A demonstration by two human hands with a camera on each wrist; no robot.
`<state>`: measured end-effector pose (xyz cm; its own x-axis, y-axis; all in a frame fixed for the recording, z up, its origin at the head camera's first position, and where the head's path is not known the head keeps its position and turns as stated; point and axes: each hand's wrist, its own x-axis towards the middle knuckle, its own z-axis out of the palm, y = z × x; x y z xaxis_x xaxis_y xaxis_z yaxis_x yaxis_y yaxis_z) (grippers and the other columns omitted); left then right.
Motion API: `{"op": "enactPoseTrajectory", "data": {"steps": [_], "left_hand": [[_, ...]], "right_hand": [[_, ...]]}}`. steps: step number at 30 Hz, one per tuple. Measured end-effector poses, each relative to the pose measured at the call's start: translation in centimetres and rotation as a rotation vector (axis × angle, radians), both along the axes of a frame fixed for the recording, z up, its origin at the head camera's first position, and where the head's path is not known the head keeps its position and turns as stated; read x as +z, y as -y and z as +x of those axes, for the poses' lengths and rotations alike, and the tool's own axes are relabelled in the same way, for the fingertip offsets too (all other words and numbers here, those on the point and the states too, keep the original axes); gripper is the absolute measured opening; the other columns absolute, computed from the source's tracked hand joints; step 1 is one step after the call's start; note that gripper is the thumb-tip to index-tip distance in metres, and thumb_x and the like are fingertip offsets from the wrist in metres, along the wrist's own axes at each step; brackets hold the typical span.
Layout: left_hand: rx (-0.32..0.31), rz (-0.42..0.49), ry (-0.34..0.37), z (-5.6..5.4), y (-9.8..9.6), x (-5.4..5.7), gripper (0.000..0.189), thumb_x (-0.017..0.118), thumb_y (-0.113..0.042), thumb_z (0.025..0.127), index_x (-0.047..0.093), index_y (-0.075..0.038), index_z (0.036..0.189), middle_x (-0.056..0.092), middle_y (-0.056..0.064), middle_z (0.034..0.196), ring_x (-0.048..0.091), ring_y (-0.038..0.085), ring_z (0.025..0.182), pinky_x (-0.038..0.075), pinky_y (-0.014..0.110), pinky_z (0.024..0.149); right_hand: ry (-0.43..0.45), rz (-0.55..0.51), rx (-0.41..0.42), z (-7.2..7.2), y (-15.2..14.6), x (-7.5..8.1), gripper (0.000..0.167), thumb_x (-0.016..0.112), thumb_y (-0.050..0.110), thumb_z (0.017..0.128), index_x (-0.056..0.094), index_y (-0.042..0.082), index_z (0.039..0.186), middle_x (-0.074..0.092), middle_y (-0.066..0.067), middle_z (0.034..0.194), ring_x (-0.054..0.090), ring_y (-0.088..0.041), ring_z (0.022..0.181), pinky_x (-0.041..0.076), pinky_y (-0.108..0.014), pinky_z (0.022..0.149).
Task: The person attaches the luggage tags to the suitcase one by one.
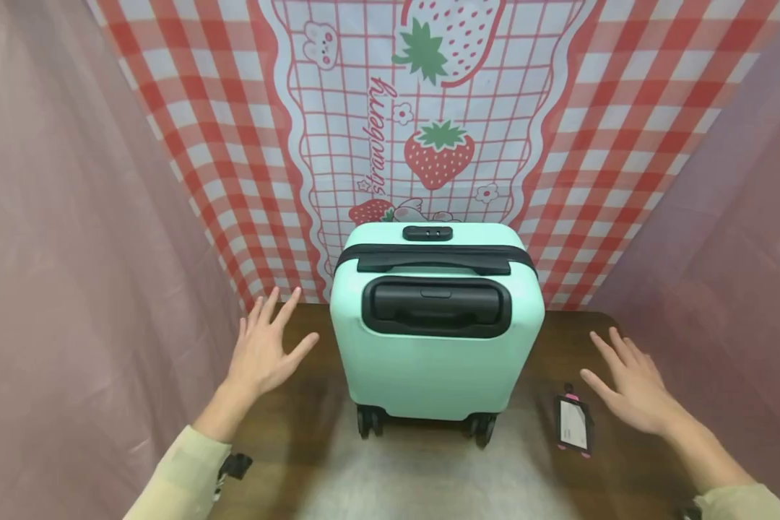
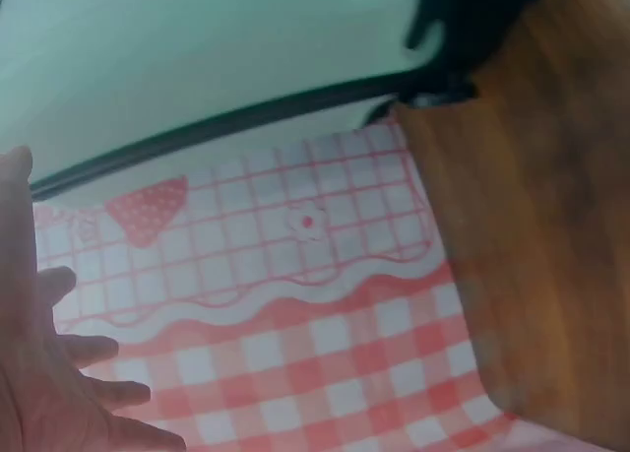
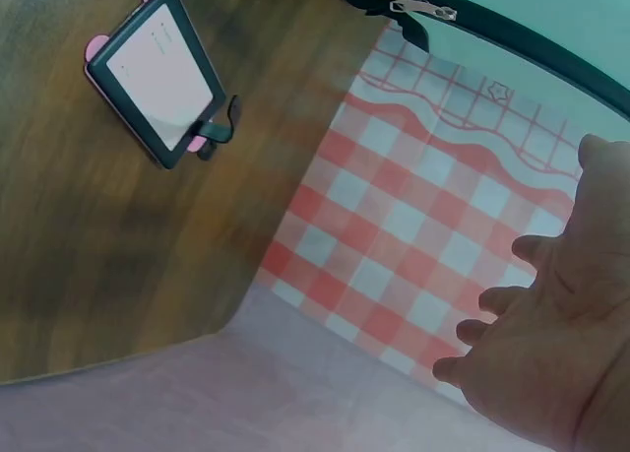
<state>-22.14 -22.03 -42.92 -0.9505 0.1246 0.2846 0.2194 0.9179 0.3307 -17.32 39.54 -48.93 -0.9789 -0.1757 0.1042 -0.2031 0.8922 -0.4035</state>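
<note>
A mint-green suitcase (image 1: 429, 372) stands upright on its black wheels in the middle of the head view. Its black pull handle (image 1: 435, 302) is down in its recess, below a black carry handle and zipper band. My left hand (image 1: 266, 354) is held to the left of the suitcase, fingers spread and apart from it. On the other side my right hand (image 1: 637, 390) hovers with spread fingers, also holding nothing. Between it and the suitcase lies a luggage tag (image 1: 573, 424) with a black frame, white card and pink edges; its short strap (image 3: 219, 129) shows in the right wrist view.
The suitcase and tag are on a brown wooden table (image 1: 286, 462). Behind hangs a red-and-white checked cloth (image 1: 227, 144) with strawberry prints. Pink curtains (image 1: 91, 274) close in both sides. Metal zipper pulls (image 3: 418, 4) show on the suitcase's side.
</note>
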Motion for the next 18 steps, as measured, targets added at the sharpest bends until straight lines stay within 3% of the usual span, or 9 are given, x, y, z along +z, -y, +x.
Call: {"op": "enactPoseTrajectory", "data": {"steps": [6,11,18], "left_hand": [[-0.052,0.094,-0.090,-0.3,-1.9,1.9,0.086,0.067,-0.056,0.098,0.028,-0.030,0.170,0.028,0.020,0.175,0.027,0.049,0.160,0.033,0.077,0.119],[-0.130,0.202,-0.140,-0.7,-4.0,4.0,0.082,0.067,-0.052,0.099,0.030,-0.031,0.169,0.026,0.013,0.177,0.029,0.044,0.161,0.040,0.075,0.115],[-0.222,0.262,-0.226,-1.6,-6.9,6.3,0.082,0.068,-0.049,0.098,0.032,-0.028,0.169,0.031,0.013,0.175,0.035,0.040,0.159,0.042,0.069,0.118]], "right_hand": [[0.009,-0.017,-0.003,0.1,-0.1,-1.2,0.080,0.049,0.041,0.112,0.011,0.002,0.170,0.004,-0.044,0.169,0.009,-0.070,0.152,0.009,-0.087,0.115],[0.036,-0.049,-0.013,0.2,-0.4,-2.6,0.080,0.051,0.038,0.112,0.015,-0.010,0.165,0.008,-0.048,0.165,0.018,-0.076,0.143,0.022,-0.090,0.106],[0.100,-0.073,-0.033,0.3,-0.8,-4.3,0.082,0.049,0.040,0.113,0.017,-0.019,0.160,0.009,-0.053,0.162,0.019,-0.081,0.138,0.022,-0.090,0.106]]}}
